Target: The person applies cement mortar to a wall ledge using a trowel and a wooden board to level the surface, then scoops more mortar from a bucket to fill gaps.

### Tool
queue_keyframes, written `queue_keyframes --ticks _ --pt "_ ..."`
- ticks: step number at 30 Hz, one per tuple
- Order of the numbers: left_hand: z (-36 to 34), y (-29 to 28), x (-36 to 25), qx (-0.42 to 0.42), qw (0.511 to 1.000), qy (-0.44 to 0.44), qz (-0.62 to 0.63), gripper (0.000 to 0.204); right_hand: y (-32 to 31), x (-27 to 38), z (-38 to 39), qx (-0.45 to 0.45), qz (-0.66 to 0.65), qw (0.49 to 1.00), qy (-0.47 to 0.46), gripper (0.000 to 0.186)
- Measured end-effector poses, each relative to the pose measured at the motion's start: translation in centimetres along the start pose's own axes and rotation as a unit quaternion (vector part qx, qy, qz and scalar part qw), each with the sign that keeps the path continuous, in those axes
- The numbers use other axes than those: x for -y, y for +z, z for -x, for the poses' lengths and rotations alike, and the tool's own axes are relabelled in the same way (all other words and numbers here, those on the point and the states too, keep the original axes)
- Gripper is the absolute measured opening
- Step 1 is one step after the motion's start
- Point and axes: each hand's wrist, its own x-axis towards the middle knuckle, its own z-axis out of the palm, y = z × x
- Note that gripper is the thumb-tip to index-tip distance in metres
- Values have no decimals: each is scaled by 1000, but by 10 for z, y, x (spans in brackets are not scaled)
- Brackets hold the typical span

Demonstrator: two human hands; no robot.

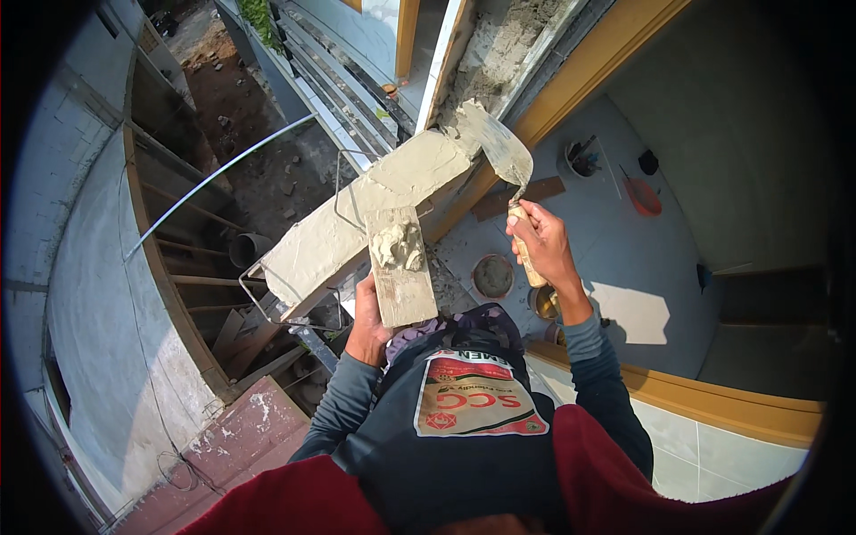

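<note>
My left hand [364, 323] is closed round the lower left side of a small flat wooden mortar board [408, 301]. A lump of wet grey mortar [398, 246] sits on the board. In my right hand [547, 242] is a trowel [505, 150], gripped by its pale wooden handle, its blade smeared with mortar. That blade is at the far right end of a long mortar-coated ledge [332, 223], by the corner where the rough wall top meets it. The board overlaps the ledge's near edge in this view; whether they touch I cannot tell.
Bent metal rods [337, 192] cross the ledge. A deep drop with a brown dirt floor [234, 125] lies to the left. Below right are a tool bucket [580, 159], a red basin [642, 196] and a mortar tub [492, 276]. A yellow-brown frame [580, 76] runs alongside.
</note>
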Motion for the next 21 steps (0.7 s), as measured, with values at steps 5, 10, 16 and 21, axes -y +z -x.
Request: queue_keyframes --ticks 5,10,16,21 --pt "7 -11 -1 -39 999 35 1 40 -8 -14 21 -48 43 998 8 50" --pt "15 -19 -2 -51 997 64 4 40 0 -25 40 -73 65 995 -36 45" --pt "15 -17 -10 -46 996 67 -32 39 47 -31 -9 -102 264 922 -265 42" --pt "18 -2 -10 -35 996 72 -33 39 49 -28 -10 -159 145 969 -119 43"
